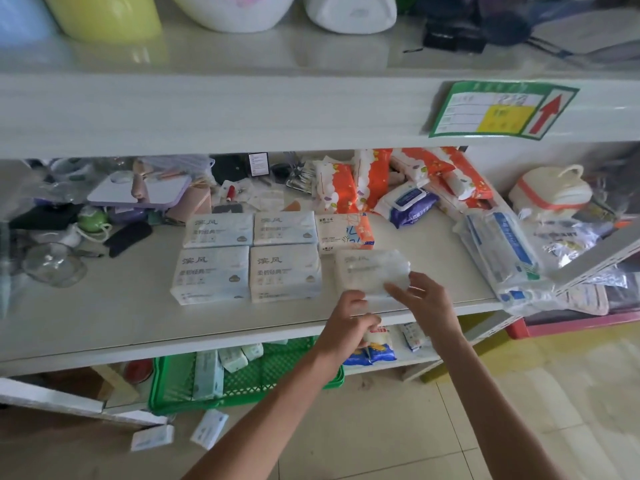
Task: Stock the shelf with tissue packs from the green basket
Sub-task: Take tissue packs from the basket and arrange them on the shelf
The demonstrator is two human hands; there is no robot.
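A blurred white tissue pack (pixel 370 271) lies on the white shelf (pixel 104 306), right of several matching packs (pixel 247 258) set in two rows. My right hand (pixel 420 299) grips its near right corner. My left hand (pixel 348 320) is at the shelf's front edge, its fingers curled at the pack's near left corner. The green basket (pixel 173 393) stands on the floor under the shelf with several tissue packs (pixel 207 374) in it.
Orange tissue packs (pixel 349 188), a blue wipes pack (pixel 408 206) and long plastic bags (pixel 502 251) crowd the shelf's back and right. Clutter and a glass bowl (pixel 53 266) fill the left. Two small packs (pixel 207 427) lie on the floor. Blue packets (pixel 375 353) sit on a lower shelf.
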